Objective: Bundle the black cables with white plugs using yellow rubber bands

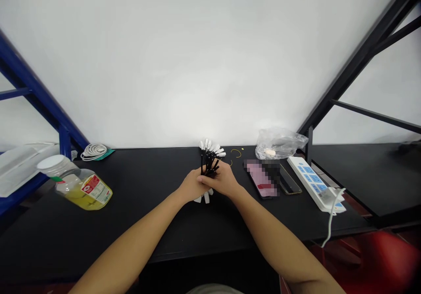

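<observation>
Both of my hands meet around a bundle of thin black strands with white tips [208,159], over the middle of the black table. The bundle looks like short cables with white plugs or tags, though I cannot make out the exact kind. My left hand [192,184] closes on it from the left. From the right, my right hand [224,181] wraps it, with the thumb lying across the front. White ends fan out above the hands, and more white pieces [206,196] show just below them. The strands' middle is hidden by my fingers.
On the black table [148,224], a jar of yellow liquid [87,189] stands left, near a coiled white cable [94,151]. At right are a phone [262,180], a second phone [290,181], a clear plastic bag [279,143] and a white power strip [314,182]. A wall rises behind.
</observation>
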The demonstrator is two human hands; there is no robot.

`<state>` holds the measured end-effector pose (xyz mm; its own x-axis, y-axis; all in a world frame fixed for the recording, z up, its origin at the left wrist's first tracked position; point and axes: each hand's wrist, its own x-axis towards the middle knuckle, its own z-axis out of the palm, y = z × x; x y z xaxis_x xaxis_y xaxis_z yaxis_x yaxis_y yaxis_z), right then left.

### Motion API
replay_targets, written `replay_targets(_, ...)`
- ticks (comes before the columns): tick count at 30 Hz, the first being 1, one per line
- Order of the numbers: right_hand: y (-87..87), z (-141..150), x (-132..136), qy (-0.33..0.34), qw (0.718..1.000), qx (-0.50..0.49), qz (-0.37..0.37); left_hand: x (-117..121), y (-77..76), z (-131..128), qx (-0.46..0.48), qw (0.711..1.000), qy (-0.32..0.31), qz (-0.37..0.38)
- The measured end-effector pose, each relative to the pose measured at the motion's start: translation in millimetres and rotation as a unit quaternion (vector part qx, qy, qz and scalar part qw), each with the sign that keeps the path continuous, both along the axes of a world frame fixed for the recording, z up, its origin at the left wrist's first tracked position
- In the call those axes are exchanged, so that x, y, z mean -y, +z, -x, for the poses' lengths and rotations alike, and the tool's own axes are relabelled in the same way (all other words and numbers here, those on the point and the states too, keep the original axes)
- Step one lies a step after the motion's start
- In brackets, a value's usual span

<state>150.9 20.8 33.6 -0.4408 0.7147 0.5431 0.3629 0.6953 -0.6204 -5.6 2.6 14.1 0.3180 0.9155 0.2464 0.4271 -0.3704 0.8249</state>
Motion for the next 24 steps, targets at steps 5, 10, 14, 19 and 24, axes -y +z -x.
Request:
replay_targets(5, 3.2, -1.1, -1.9, -0.042, 0.997, -0.042, -0.038, -0.2, -1.2, 0.6, -0.007, 1.0, -0.011, -0.021)
replay_targets(10, 11.2, -19.3, -12.5, 0.032, 0.992, -0.109, 0.051, 0.3, -0.5, 5.3, 0.068, 0.996, -0.043, 0.028)
replay_targets(14, 11.9, -28.7, -19.4, 0.024, 0.968, -0.222, 0.118, -2.1, 0.1, 8.5, 0.118, 0.989, -0.018, 0.082)
replay_targets(19, 8.9, -21.4, -18.3, -0.038, 0.959, -0.245, 0.138, -3.6, 2.4, 8.8, 0.152, 0.985, -0.018, 0.085)
replay_targets(24, 3.5, -15.3, -19.2, -0.03, 0.946, -0.269, 0.177, -3.0, 4.1, 8.7, 0.207, 0.971, -0.032, 0.111)
